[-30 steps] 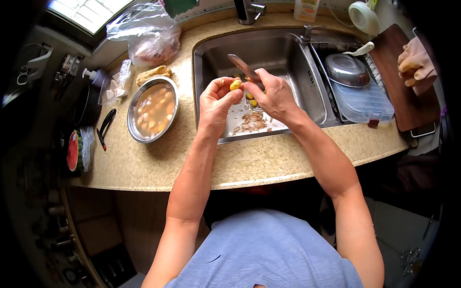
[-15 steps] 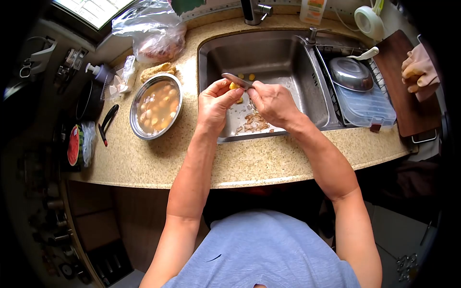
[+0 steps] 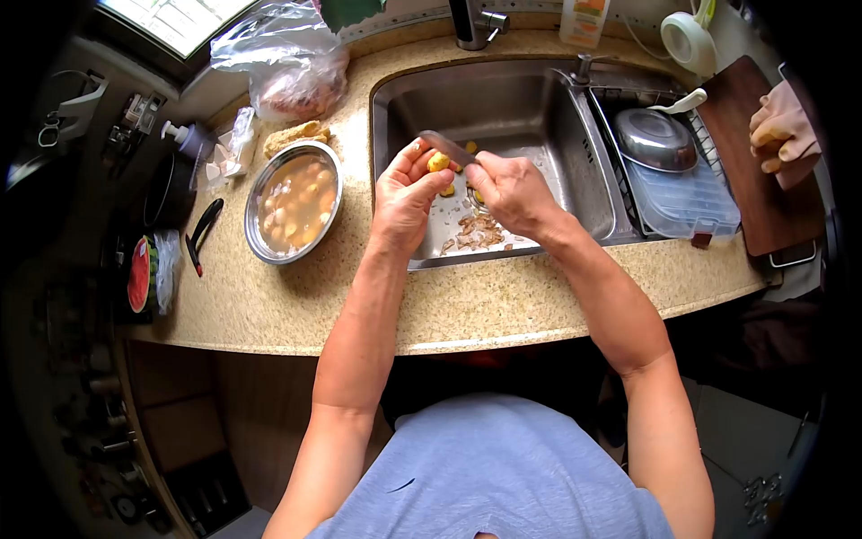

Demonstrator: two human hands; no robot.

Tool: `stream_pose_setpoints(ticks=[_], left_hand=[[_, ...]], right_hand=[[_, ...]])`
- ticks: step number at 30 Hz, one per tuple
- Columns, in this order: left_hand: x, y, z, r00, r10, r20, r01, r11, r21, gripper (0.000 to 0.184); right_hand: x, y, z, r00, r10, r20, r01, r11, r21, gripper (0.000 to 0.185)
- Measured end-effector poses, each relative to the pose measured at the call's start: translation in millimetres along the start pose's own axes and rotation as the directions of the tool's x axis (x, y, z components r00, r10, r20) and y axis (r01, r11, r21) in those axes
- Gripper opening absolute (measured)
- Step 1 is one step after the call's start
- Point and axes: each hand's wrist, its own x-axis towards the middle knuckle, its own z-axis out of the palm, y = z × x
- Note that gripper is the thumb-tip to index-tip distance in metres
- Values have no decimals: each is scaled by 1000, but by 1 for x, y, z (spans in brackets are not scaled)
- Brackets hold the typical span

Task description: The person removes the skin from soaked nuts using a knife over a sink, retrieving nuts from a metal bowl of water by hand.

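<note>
Over the sink (image 3: 489, 81), my left hand (image 3: 406, 193) pinches a small round yellow piece (image 3: 438, 162), which looks peeled; its exact kind is unclear. My right hand (image 3: 512, 189) is closed around a knife (image 3: 443, 145), whose blade points left, just above the yellow piece. Brown peelings (image 3: 479, 234) lie on the sink floor below, with a few more yellow pieces near the hands. Left of the sink stands a metal bowl (image 3: 251, 235) of cloudy brown water with several small, round, tan-yellow pieces in it.
A black-handled tool (image 3: 205, 225) lies left of the bowl. Behind it are a clear plastic bag (image 3: 292, 72) and a crumpled yellowish cloth-like item (image 3: 296, 136). The faucet (image 3: 471, 25) rises behind the sink. At right, a rack holds a metal bowl (image 3: 655, 135) and a clear-lidded container (image 3: 687, 202).
The left fingers have opened slightly around the yellow piece, so more of it shows. The knife blade has shifted slightly, and both hands stay over the sink.
</note>
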Motion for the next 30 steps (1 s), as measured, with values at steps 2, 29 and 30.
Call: stream_pose_setpoints(ticks=[2,29,30], left_hand=[[-1,-1,0,1000,11,14,-12,1000,15,50],[-1,-4,2,992,-70,-106,61,994,-86,39],[-2,-3,4,992,-74,-103,65,994,-91,38]], right_hand=[[0,2,1,1000,11,14,-11,1000,-28,30],[-2,6,8,997,-41,-58,31,987,-158,27],[-1,4,5,998,-3,-63,-6,991,-131,27]])
